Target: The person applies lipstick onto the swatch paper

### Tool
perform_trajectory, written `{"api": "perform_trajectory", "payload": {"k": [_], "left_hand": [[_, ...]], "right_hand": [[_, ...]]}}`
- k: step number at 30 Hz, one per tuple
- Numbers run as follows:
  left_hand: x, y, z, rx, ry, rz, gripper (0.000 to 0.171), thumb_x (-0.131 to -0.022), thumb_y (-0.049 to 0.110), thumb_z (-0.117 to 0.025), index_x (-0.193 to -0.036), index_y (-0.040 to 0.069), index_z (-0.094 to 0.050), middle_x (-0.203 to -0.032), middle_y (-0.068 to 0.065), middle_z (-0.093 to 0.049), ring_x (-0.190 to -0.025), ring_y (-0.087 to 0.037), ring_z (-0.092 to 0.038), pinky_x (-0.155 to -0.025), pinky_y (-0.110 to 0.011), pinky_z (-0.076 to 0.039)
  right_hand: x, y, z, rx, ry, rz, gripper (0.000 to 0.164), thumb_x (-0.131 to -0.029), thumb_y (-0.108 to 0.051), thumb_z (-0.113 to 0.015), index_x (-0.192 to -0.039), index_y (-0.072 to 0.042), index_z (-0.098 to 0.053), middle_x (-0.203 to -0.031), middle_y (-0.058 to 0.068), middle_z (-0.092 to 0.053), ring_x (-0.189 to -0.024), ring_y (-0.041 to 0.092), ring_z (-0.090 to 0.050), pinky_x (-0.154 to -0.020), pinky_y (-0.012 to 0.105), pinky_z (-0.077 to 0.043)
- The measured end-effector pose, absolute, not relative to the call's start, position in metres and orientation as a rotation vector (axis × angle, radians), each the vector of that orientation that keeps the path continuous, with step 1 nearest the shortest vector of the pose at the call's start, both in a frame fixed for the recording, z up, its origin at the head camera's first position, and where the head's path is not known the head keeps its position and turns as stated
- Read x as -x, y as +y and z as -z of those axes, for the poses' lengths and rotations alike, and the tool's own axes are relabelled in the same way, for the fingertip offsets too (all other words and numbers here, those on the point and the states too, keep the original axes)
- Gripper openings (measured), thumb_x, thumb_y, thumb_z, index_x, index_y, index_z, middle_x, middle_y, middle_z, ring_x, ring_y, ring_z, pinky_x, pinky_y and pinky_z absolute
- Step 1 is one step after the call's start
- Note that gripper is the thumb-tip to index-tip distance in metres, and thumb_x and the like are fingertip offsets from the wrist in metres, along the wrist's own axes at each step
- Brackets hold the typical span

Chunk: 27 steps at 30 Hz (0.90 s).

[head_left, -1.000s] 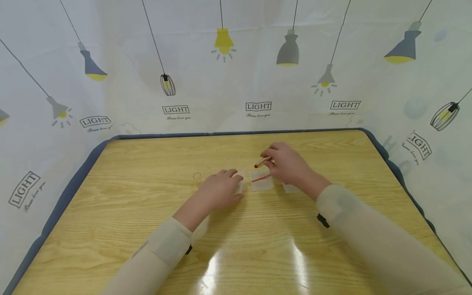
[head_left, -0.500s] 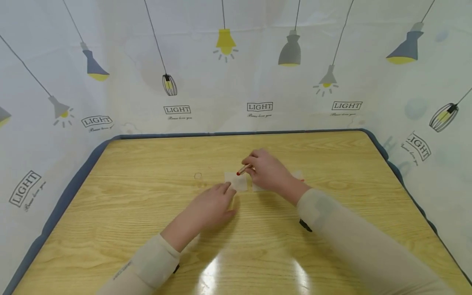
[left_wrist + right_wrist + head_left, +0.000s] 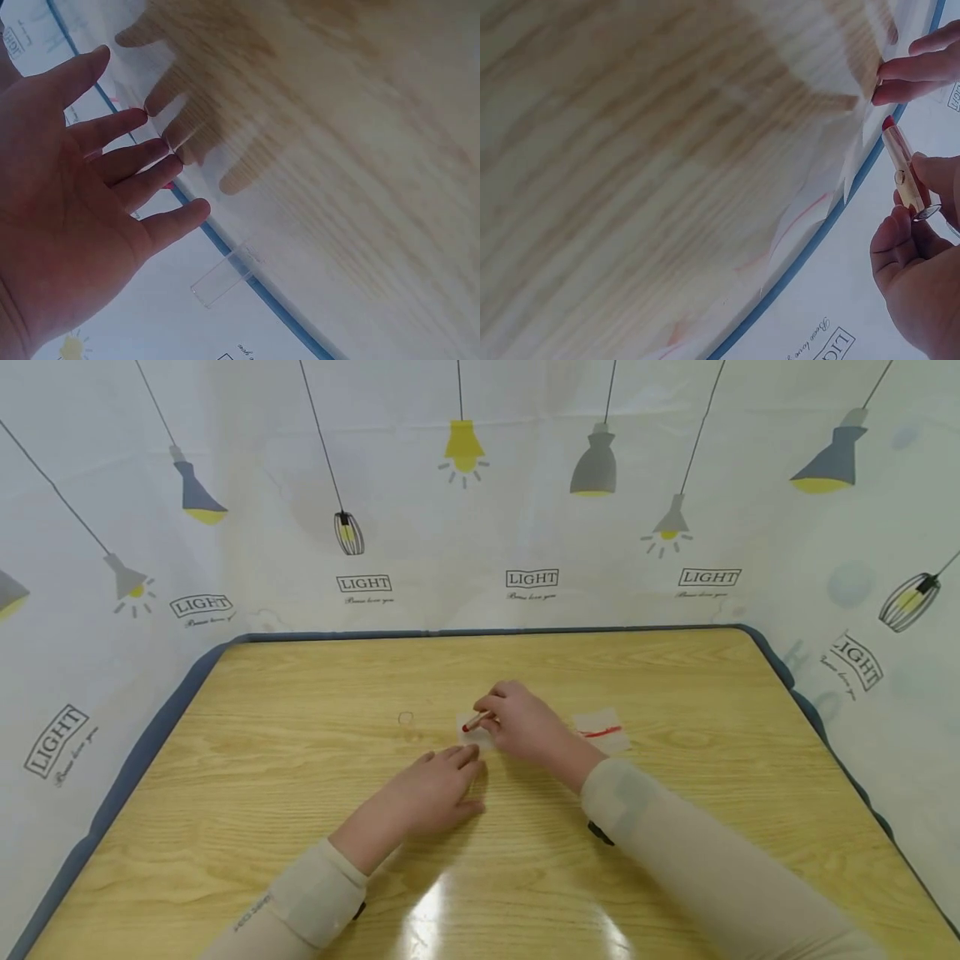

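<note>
My right hand (image 3: 517, 722) pinches a lipstick (image 3: 904, 169) between thumb and fingers, its red tip pointing down and left. In the head view, that tip is close over a small white paper square (image 3: 474, 740). My left hand (image 3: 435, 789) lies with fingers extended, their tips right at the near edge of this square. A second paper square (image 3: 613, 741) with a red stroke lies to the right, partly behind my right forearm. My right hand hides the space between the two squares. Left of the papers stands a clear, hollow cap-like piece (image 3: 225, 277).
The glossy wood-grain table (image 3: 300, 710) reflects the hands and the overhead light. A dark blue padded edge (image 3: 420, 633) borders it. Behind and at both sides hangs a pale sheet (image 3: 420, 527) printed with lamps and the word LIGHT.
My right hand has carried the lipstick left and toward me, from above the middle square to the left one. My left hand has drawn back, uncovering the left square.
</note>
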<state>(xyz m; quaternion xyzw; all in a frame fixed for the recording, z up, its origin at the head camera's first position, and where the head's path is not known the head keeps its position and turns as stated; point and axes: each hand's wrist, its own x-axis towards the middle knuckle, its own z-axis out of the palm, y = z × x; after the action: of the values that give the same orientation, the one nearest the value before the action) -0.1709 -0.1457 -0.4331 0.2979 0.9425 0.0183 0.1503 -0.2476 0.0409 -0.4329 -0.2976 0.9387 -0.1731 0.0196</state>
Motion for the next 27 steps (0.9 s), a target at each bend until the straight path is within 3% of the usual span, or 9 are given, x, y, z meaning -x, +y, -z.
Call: {"api": "perform_trajectory", "payload": {"k": [14, 27], "left_hand": [[0.174, -0.148, 0.441, -0.875, 2.701, -0.044, 0.058, -0.109, 0.046, -0.059, -0.154, 0.011, -0.053, -0.171, -0.016, -0.039, -0.159, -0.033, -0.038, -0.122, -0.059, -0.043], [0.172, -0.147, 0.439, -0.865, 2.688, -0.057, 0.06, -0.108, 0.045, -0.061, -0.155, 0.01, -0.051, -0.172, -0.016, -0.038, -0.16, -0.033, -0.037, -0.124, -0.056, -0.042]], "right_hand": [[0.245, 0.036, 0.445, 0.898, 2.885, 0.525, 0.03, -0.109, -0.022, -0.062, -0.137, -0.012, -0.07, -0.134, 0.008, -0.065, -0.125, 0.026, -0.059, -0.106, 0.042, -0.056], [0.244, 0.038, 0.443, 0.921, 2.908, 0.502, 0.028, -0.109, -0.02, -0.062, -0.133, -0.011, -0.073, -0.127, 0.007, -0.066, -0.111, 0.023, -0.059, -0.094, 0.038, -0.059]]}}
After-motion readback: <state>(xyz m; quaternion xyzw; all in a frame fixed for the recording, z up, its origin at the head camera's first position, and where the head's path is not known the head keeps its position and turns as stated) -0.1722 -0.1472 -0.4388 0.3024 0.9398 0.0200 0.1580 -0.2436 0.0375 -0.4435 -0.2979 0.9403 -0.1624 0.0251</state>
